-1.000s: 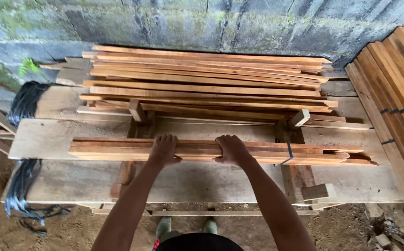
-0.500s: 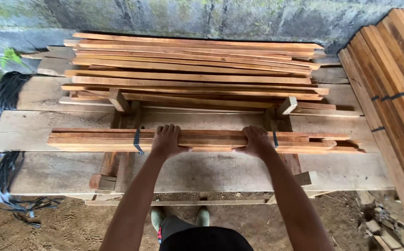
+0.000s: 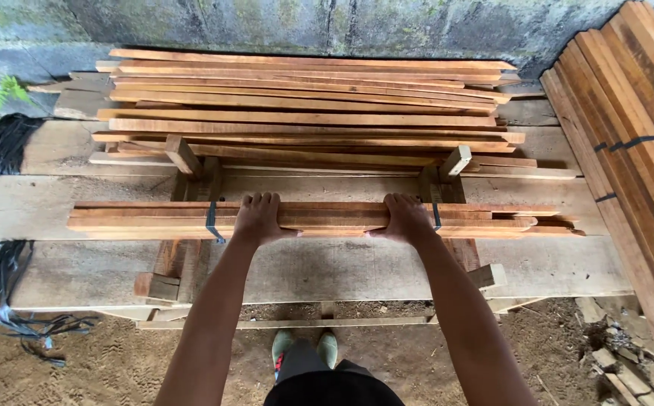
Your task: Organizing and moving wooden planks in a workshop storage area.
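Both hands are down on the bundle — left hand and right hand each curl over the near edge of the strapped bundle of long reddish-brown wooden slats, fingers pressed together on top, thumbs underneath, gripping it. It lies crosswise on the pale grey plank workbench, with one dark strap just outside the left hand and another just outside the right. Beyond it sits a loose stack of longer orange-brown slats on wooden supports — backed by a mossy grey block wall. Off right, more tied bundles of brown boards lean. Far left, black strapping hangs.
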